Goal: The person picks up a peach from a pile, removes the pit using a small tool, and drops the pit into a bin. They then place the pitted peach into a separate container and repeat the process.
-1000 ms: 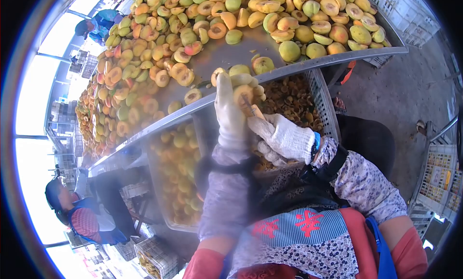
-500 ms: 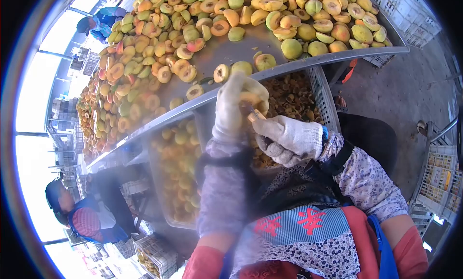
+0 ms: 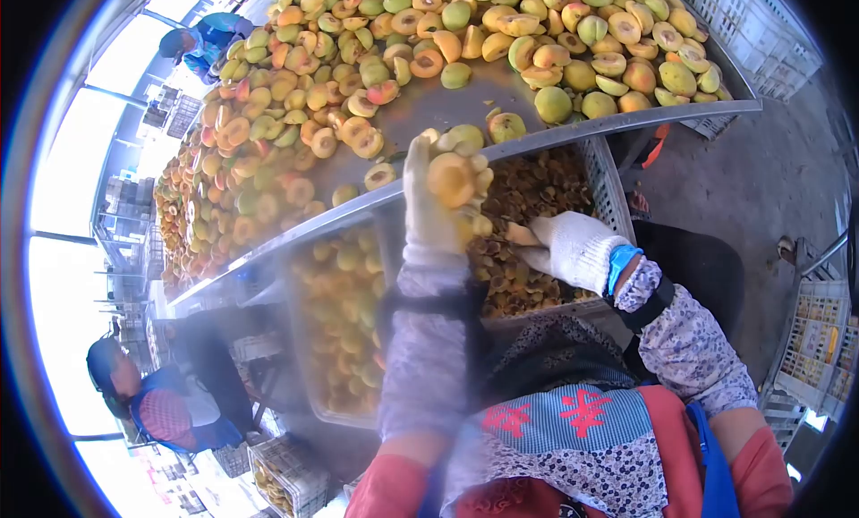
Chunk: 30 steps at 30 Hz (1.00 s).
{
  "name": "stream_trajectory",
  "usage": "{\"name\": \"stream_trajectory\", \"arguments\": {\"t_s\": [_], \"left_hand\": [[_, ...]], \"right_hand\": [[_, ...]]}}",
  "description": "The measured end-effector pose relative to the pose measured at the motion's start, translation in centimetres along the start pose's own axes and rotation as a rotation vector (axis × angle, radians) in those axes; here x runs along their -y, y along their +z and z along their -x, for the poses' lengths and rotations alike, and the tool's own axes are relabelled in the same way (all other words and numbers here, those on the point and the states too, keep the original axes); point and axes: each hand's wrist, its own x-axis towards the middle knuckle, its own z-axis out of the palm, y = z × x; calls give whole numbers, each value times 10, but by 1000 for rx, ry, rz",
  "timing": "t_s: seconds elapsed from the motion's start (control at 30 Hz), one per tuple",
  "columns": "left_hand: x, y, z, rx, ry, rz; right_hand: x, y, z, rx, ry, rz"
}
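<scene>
My left hand, in a pale glove, cups a halved peach beside the metal table's edge. The cut face is turned up and shows a round hollow with no pit visible. Lower and to the right, my right hand, in a white knit glove, is closed round a small tool with a wooden handle. The tool's working end is not clear to see. Beneath both hands stands a crate of brown pits and scraps.
Halved peaches are heaped on the metal table. A hazy plastic bin of peach halves stands left of my arm. A seated person is at lower left, another person at upper left. Stacked crates stand at right.
The tool in my right hand has left the peach and moved down and right over the pit crate. My left hand has turned, exposing the peach's hollowed face.
</scene>
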Motion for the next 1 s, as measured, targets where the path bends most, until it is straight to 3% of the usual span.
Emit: {"name": "stream_trajectory", "arguments": {"t_s": [0.07,0.1,0.13,0.17,0.2,0.23,0.27,0.3,0.37,0.4,0.47,0.5,0.57,0.6,0.63,0.7,0.8,0.83,0.9,0.97,1.0], "left_hand": [[-16,-3,9,-81,72,-36],[-27,0,21,-219,136,-182],[-43,-11,31,-192,168,-252],[-55,-7,53,-375,271,-422],[-75,-22,72,-388,282,-579],[-88,-11,96,-474,296,-820],[-115,-45,110,-373,315,-1394],[-123,-37,116,-707,127,-1299],[-140,-74,120,-674,344,-1846],[-133,-66,110,-672,347,-1846],[-104,-30,69,-487,575,-1390],[-91,-6,46,-448,477,-1520],[-55,15,0,-166,392,-1447],[-43,17,-27,-140,335,-1677],[-35,12,-47,-136,336,-1673],[-24,7,-77,24,201,-2151],[-36,12,-101,-11,20,-2192],[-32,8,-101,-8,20,-2192],[-22,-12,-100,130,350,-2409],[-30,-15,-106,156,385,-2439],[-35,-10,-105,51,226,-2192]], "right_hand": [[-10,-7,4,190,264,236],[-11,-8,5,182,260,235],[-11,-10,8,113,243,235],[-12,-11,9,45,225,232],[-14,-9,9,1,188,209],[-13,-10,9,-4,185,205],[-10,-12,9,12,186,212],[-8,-13,8,27,190,218],[-4,-11,7,-1,142,197],[-2,-9,4,-37,112,179],[3,-8,2,-74,86,151],[4,-9,2,-76,88,156],[4,-9,1,-41,149,163],[3,-10,0,-37,156,165],[2,-12,-1,-38,160,168],[3,-17,0,-66,135,155],[7,-23,-1,-38,177,159],[9,-26,-1,-7,211,157],[5,-20,-2,-55,177,145],[7,-18,-2,-103,141,132],[10,-19,-3,-181,134,82]]}}
